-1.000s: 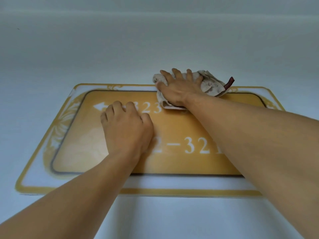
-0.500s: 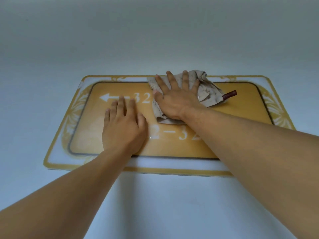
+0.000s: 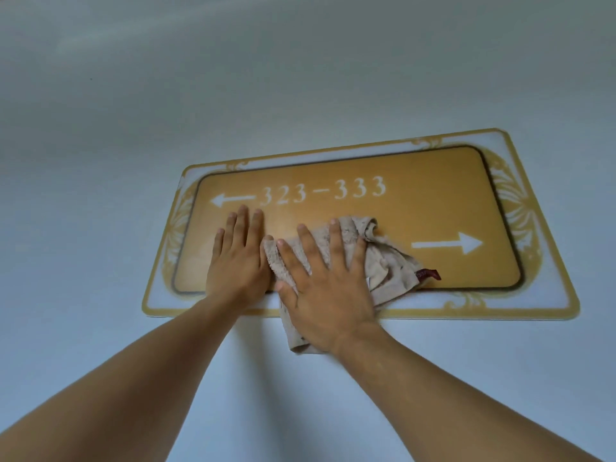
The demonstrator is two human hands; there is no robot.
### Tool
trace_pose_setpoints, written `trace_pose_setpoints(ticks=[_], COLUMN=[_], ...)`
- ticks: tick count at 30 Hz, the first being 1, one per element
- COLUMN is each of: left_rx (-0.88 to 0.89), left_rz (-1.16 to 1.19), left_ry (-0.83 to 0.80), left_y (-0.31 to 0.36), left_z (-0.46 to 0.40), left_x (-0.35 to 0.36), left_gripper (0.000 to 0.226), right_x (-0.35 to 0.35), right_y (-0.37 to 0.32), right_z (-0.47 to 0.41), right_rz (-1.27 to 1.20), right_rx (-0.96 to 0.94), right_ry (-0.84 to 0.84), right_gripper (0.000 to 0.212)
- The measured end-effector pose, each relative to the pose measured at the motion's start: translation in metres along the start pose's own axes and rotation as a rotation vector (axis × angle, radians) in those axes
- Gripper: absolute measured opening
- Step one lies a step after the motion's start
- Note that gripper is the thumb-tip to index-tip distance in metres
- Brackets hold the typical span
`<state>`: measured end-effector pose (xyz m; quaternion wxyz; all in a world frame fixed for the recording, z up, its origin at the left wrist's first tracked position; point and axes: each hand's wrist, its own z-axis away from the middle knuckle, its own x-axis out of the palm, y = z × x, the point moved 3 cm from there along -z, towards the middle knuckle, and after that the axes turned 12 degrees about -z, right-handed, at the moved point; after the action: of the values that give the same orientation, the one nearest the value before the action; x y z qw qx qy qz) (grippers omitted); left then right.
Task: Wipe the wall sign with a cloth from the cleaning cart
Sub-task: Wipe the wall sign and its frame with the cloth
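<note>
A gold wall sign (image 3: 433, 195) with white arrows and the numbers 323-333 hangs on the pale wall. My right hand (image 3: 325, 288) presses flat, fingers spread, on a crumpled beige cloth (image 3: 386, 265) over the sign's lower middle; the cloth hangs past the bottom edge and has a dark red tag at its right. Flat on the sign's lower left lies my left hand (image 3: 238, 258), touching the cloth's left edge and holding nothing. The lower row of numbers is hidden under the hands and cloth.
The pale grey-white wall (image 3: 300, 78) surrounds the sign on all sides. No cart or other object is in view.
My right hand has slid the cloth down from the sign's top edge to its lower middle, uncovering the top numbers. My left hand has shifted slightly lower on the sign's left part.
</note>
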<state>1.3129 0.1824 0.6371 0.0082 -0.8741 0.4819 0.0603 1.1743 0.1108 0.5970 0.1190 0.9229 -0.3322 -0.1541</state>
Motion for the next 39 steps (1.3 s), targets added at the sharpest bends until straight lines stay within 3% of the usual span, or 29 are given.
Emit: trace_pose_setpoints(ticks=[14,19,23,29,39], left_rx=[-0.001,0.177,0.278,0.164,0.016], left_rz=[0.104,-0.038,-0.068,-0.026,0.051], left_ry=[0.194,0.237,0.259,0.257,0.187], left_y=[-0.014,-0.039,-0.046,-0.058,-0.103], left_z=[-0.009,-0.029,-0.035,-0.048,-0.108], left_x=[-0.007,-0.018,-0.018,-0.013,-0.003], left_gripper=[0.056,0.034,0.036,0.06,0.066], right_x=[0.005,0.006,0.005,0.007,0.016], right_y=[-0.007,-0.011,-0.012,-0.012,-0.025], right_z=[0.006,-0.004,-0.007,-0.035,-0.192], right_rz=[0.026,0.069,0.084,0.069,0.036], right_rx=[0.038,0.039,0.044,0.058,0.165], right_ry=[0.008,-0.012,-0.02,-0.002,0.082], right_gripper=[0.061,0.061,0.062,0.064,0.065])
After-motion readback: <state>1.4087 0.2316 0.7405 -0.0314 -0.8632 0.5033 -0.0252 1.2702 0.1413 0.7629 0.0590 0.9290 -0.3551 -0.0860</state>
